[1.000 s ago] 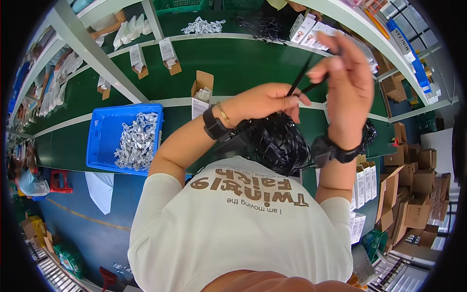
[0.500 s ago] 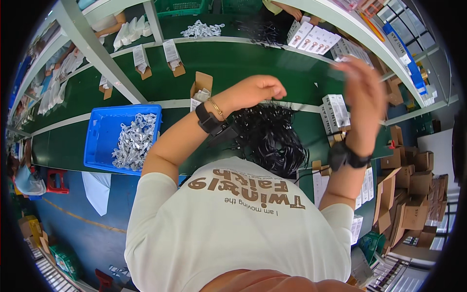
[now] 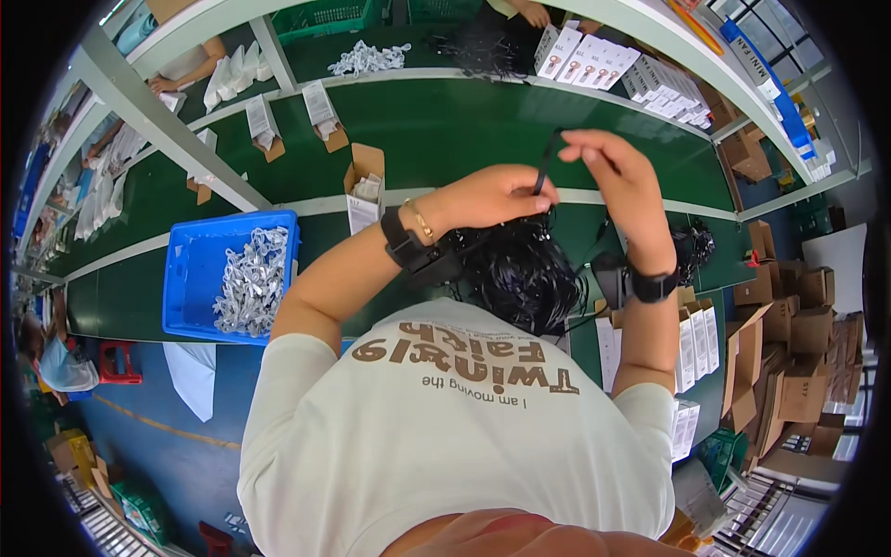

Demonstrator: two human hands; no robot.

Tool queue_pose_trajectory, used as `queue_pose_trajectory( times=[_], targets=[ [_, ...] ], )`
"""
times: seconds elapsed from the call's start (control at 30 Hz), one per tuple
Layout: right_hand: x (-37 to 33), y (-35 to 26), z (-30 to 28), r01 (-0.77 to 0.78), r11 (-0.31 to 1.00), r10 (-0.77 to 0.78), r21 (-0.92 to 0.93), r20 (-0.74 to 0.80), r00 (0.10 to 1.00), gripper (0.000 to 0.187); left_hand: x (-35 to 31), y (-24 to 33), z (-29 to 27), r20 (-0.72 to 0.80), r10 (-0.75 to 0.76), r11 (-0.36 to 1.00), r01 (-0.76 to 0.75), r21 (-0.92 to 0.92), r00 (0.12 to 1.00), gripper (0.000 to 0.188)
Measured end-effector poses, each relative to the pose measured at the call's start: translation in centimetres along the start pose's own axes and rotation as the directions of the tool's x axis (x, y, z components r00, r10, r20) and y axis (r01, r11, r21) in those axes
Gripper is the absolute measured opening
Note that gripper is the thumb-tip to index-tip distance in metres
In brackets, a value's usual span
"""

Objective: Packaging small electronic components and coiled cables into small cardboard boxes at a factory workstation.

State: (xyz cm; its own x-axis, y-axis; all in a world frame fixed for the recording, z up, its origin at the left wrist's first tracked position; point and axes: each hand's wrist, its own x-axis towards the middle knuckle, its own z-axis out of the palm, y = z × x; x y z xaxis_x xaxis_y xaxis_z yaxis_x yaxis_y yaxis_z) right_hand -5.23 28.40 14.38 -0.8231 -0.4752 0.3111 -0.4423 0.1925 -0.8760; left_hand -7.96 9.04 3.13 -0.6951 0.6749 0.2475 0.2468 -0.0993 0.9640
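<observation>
A thin black strap (image 3: 548, 165) stands up between my hands. My left hand (image 3: 512, 193) pinches its lower part, above a heap of glossy black straps (image 3: 524, 278) in front of my chest. Close on the right, my right hand (image 3: 614, 167) is raised with bent fingers, its fingertips at the upper end of the same strap. Part of that grip is too small to make out clearly. Both wrists wear black bands with a block on them.
A blue bin (image 3: 190, 278) with pale grey cords stands at left. An opened carton (image 3: 365, 181) is beside my left forearm. White boxes (image 3: 691, 348) line the right; more boxes (image 3: 594, 63) stand across the green bench (image 3: 445, 116). Another person's hand (image 3: 534, 14) shows there.
My right hand has come down and left to meet my left hand. A black strap now shows between them. My left hand has shifted slightly right and down.
</observation>
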Motion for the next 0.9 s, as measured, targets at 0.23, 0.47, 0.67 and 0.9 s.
queue_pose_trajectory(
  times=[0.23,0.47,0.67,0.9],
  targets=[
    [-0.3,3.2,-3.2,0.153,0.887,-0.218,-0.435,-0.105,0.97,0.026,-2.0,-1.5,-3.1,-0.1,-0.168,0.948,0.188,0.255,0.981,0.026],
    [-1.6,5.9,-2.8,-0.061,0.922,-0.02,-0.383,-0.206,0.978,0.034,-3.1,6.2,-5.4,-0.517,0.077,0.928,-0.25,-0.275,0.853,0.027],
    [-0.7,4.5,1.1,-0.068,0.971,0.064,0.228,0.026,0.998,0.037,-1.5,4.2,-3.0,-0.465,-0.062,0.998,0.051,-0.036,0.883,0.031],
    [0.6,2.4,2.4,0.047,0.859,0.022,0.51,-0.127,0.992,0.035,-1.1,-3.6,4.5,-0.029,-0.204,0.977,0.205,0.055,0.979,0.026]
  ],
)
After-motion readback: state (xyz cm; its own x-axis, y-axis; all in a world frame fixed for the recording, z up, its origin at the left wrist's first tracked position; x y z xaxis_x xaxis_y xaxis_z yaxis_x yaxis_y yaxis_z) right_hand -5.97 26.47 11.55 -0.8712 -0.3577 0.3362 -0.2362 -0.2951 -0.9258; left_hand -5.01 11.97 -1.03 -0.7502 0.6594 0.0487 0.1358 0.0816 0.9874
